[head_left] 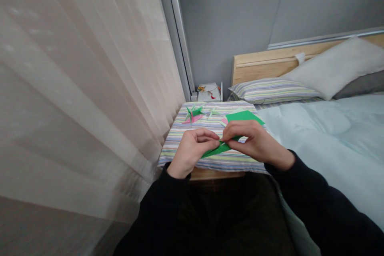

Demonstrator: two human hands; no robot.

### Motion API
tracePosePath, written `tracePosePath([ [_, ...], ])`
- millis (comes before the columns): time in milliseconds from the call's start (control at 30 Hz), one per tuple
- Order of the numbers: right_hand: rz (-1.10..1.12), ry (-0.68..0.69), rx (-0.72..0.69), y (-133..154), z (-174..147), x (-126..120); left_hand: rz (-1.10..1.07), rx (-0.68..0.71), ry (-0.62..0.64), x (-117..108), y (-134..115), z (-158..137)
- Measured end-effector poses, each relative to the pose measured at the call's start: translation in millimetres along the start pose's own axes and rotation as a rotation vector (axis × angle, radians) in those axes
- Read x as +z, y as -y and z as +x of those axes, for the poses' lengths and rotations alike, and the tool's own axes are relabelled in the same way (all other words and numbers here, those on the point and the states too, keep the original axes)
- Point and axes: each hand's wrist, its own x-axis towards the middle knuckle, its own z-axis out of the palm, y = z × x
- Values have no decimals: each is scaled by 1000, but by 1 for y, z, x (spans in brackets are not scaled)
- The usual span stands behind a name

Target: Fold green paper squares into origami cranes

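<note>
A folded piece of green paper point(216, 151) is held between my two hands, above a striped cloth point(180, 140). My left hand point(195, 146) pinches its left part with thumb and fingers. My right hand point(250, 138) pinches the paper near its middle, and the fingertips of both hands nearly meet. Behind my right hand lies a flat sheet of green paper point(244, 116), with a bit of pink paper point(224, 121) at its left. Farther back on the left stand folded green paper shapes point(194, 111) with pink paper beneath. A pale green folded shape point(213, 113) is beside them.
Close on the left hangs a sheer curtain point(120, 88). To the right is a bed with a pale blue cover point(324, 136), pillows point(276, 90) and a wooden headboard point(255, 64). A white stand point(209, 93) with small items is behind the cloth.
</note>
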Motion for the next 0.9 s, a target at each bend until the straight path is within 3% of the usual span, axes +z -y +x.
tracePosePath([
  [333,3,32,168,14,6,-3,-95,-16,29,0,11,0],
  [600,366,-204,463,22,4,6,-261,-56,-82,8,10,-14],
  [733,513,-306,511,23,2,14,-375,-45,-130,16,13,-21],
  [900,528,-288,506,27,0,17,-428,-85,-43,20,15,-25],
])
